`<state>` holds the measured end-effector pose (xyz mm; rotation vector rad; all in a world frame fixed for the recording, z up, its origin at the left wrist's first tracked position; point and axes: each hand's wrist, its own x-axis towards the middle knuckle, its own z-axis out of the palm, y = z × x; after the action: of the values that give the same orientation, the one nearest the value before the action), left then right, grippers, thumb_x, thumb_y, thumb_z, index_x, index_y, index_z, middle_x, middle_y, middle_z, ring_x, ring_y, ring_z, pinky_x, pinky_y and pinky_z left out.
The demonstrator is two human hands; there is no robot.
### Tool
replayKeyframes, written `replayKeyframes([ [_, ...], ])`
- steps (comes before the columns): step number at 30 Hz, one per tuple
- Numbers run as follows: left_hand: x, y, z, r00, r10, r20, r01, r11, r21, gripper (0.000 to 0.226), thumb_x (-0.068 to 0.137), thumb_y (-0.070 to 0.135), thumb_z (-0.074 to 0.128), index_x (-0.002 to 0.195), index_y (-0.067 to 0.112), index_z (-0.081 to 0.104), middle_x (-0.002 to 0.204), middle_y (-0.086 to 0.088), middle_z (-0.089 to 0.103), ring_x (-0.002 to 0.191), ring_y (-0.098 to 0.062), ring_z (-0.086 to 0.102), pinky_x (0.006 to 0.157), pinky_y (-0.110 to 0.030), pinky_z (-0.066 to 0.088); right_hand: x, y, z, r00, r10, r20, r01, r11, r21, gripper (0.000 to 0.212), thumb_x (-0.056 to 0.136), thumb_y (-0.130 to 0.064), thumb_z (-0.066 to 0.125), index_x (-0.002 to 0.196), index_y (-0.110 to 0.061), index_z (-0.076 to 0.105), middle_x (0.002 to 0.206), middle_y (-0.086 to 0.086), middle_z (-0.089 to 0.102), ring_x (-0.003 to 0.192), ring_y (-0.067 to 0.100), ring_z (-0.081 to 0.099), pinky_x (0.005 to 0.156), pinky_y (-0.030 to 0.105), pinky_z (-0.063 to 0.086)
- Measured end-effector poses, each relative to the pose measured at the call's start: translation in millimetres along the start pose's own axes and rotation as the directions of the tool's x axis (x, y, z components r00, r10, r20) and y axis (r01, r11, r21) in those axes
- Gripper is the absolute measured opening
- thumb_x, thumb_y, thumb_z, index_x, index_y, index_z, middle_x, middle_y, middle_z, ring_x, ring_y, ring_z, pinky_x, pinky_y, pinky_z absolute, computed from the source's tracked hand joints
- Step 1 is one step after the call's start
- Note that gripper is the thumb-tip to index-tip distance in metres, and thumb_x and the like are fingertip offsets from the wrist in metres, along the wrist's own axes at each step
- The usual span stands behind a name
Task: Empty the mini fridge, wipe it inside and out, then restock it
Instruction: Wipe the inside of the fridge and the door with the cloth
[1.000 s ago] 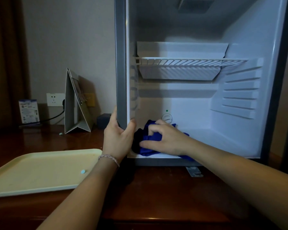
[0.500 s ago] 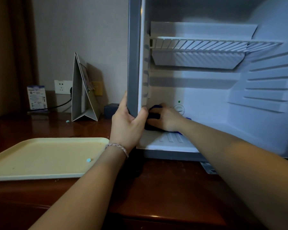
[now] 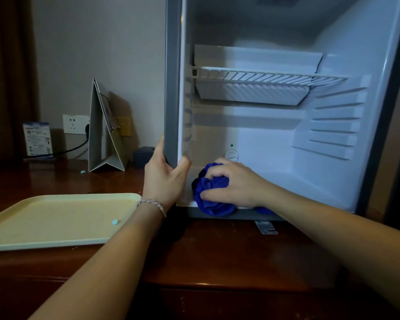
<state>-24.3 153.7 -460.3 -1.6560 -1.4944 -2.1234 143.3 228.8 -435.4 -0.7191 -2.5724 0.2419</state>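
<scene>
Head view: mini fridge (image 3: 333, 54) fills the right two thirds of the frame, door open, standing on the dark wood bench (image 3: 217, 255). Inside we see a wire shelf (image 3: 263, 77) across the upper middle and a thermostat dial (image 3: 231, 155) low on the back wall.

Our left hand (image 3: 163, 179), centre frame, grips the fridge's grey left front edge, thumb wrapped inside, fingers outside. A braided bracelet (image 3: 151, 204) sits on that wrist.

Our right hand (image 3: 234, 184), just right of it, has fingers curled around a bunched blue cloth (image 3: 209, 197), pressing it on the fridge floor at the front left corner; part of the cloth hangs over the front lip.

Lower left of the frame: pale yellow tray (image 3: 44, 222) on the bench, a small blue tablet (image 3: 114, 221) on it. Behind it, mid left: folded white stand (image 3: 102, 135), wall socket (image 3: 73, 124) with a black cable, a printed card (image 3: 37, 138).
</scene>
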Motion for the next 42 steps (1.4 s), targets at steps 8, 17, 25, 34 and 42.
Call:
replayKeyframes([
  [8,0.6,-3.9,0.8,0.999,-0.001,-0.042,0.003,1.000,0.031,0.048,0.089,0.011,0.063,0.135,0.022,0.053,0.085,0.023,0.062,0.075,0.016,0.058,0.068,-0.004,0.047,81.1,35.6,24.4,0.994,0.093,-0.052,-0.089,0.994,0.061,0.033,0.063,-0.067,0.064,0.088,-0.046,0.070,0.095,-0.013,0.072,0.092,0.012,0.068,0.085,0.043,0.057],
  [17,-1.4,-1.2,-0.5,0.999,0.013,-0.037,-0.012,1.000,0.025,0.045,0.089,0.013,0.063,0.132,0.022,0.054,0.084,0.023,0.063,0.076,0.010,0.060,0.068,-0.005,0.047,93.2,37.0,27.4,0.980,0.178,-0.088,-0.182,0.982,-0.040,0.048,0.062,-0.075,0.056,0.095,-0.044,0.071,0.097,-0.011,0.072,0.090,0.014,0.065,0.082,0.039,0.058],
  [25,-0.7,-3.0,0.7,1.000,0.010,-0.025,-0.009,0.999,0.044,0.051,0.091,0.020,0.064,0.139,0.023,0.048,0.096,0.022,0.061,0.087,0.015,0.059,0.071,-0.004,0.048,-6.2,17.6,-1.3,0.989,0.102,-0.108,-0.103,0.995,-0.007,0.022,0.074,-0.052,0.073,0.088,-0.036,0.069,0.098,-0.014,0.056,0.095,0.013,0.059,0.091,0.041,0.049],
  [34,0.6,-9.4,2.0,0.999,-0.013,-0.032,0.014,0.999,0.042,0.066,0.083,0.016,0.068,0.145,0.024,0.045,0.095,0.028,0.059,0.085,0.022,0.056,0.070,0.001,0.043,38.2,38.6,6.0,0.984,0.145,-0.104,-0.147,0.989,-0.010,0.032,0.073,-0.054,0.071,0.092,-0.028,0.073,0.095,-0.006,0.063,0.094,0.017,0.061,0.091,0.042,0.052],
  [42,2.1,-15.1,2.3,1.000,0.007,-0.009,-0.007,0.999,0.039,0.064,0.085,0.012,0.066,0.144,0.022,0.046,0.083,0.044,0.059,0.070,0.016,0.056,0.068,-0.004,0.048,93.9,66.2,19.0,0.971,0.196,-0.138,-0.212,0.970,-0.117,0.041,0.065,-0.072,0.053,0.084,-0.038,0.067,0.090,-0.005,0.063,0.088,0.021,0.060,0.074,0.036,0.052],
])
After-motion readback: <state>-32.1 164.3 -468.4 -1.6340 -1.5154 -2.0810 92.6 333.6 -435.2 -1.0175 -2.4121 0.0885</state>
